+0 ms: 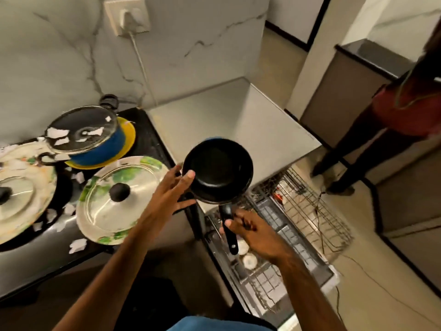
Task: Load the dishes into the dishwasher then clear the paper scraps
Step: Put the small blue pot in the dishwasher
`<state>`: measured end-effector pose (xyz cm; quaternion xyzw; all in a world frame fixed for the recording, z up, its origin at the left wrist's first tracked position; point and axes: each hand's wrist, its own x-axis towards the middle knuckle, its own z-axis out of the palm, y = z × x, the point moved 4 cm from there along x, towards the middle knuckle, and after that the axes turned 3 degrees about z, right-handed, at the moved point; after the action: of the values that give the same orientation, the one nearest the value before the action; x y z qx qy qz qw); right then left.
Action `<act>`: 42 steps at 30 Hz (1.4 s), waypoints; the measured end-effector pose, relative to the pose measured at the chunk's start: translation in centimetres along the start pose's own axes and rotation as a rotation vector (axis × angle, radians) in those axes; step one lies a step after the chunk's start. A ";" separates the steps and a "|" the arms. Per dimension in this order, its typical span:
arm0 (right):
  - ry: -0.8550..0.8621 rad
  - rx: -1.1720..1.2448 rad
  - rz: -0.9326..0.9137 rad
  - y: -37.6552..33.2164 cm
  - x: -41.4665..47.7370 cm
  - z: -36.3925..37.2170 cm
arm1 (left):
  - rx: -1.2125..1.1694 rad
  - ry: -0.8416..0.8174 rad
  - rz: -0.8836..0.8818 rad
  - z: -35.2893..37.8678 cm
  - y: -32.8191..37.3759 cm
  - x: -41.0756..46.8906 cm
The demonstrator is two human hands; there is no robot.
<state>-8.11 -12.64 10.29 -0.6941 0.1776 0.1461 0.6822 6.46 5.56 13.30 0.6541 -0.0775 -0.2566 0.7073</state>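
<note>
Black pan has right hand gripping its handle, left hand touching its rim, fingers spread

One frying pan; two floral plates; two steel lids; one glass lid; one blue pot; one yellow plate; over a dozen paper scraps.

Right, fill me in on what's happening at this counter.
A person is holding a black frying pan above the open dishwasher, whose racks are pulled out. The right hand grips the pan's handle, and the left hand steadies the rim with spread fingers. On the counter sit a lidded blue pot and plates, not yet loaded. Paper scraps lie scattered among them. A second person stands to the right.
</note>
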 end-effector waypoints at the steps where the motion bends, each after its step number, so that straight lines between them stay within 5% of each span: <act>1: -0.038 -0.034 -0.004 0.5 -0.5 -1.0 | 0.015 -0.058 -0.012 1.2 -0.1 0.2; 6: -0.133 -0.015 0.017 3.7 -2.0 -5.2 | 0.056 -0.277 -0.016 7.1 -2.0 0.1; 9: 0.098 -0.030 0.065 5.0 -2.7 -7.9 | 0.294 -0.210 0.142 10.5 -3.7 0.4; 14: 0.501 0.423 0.113 6.6 -4.7 -13.1 | 0.623 -0.108 0.189 16.2 -7.0 0.3; 20: 0.314 0.163 0.052 7.3 -7.8 -16.9 | 0.704 -0.209 0.380 21.6 -8.5 0.3; 24: 0.329 0.269 0.045 7.9 -8.9 -19.7 | 0.942 -0.359 0.547 23.7 -9.4 0.5; 30: 0.142 -0.089 0.022 7.2 -7.5 -19.3 | 1.124 -0.541 0.697 24.8 -11.4 0.3; 36: -0.081 -0.217 0.134 8.9 -6.0 -19.0 | 1.280 -0.620 0.813 25.2 -11.4 -1.3; 42: -0.037 -0.260 0.207 12.6 -4.9 -18.9 | 1.293 -0.766 0.707 25.3 -15.3 -1.2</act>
<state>-18.88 -31.33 1.72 -0.7518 0.2152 0.2501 0.5710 -9.86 -16.47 2.16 0.7361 -0.6460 -0.1289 0.1555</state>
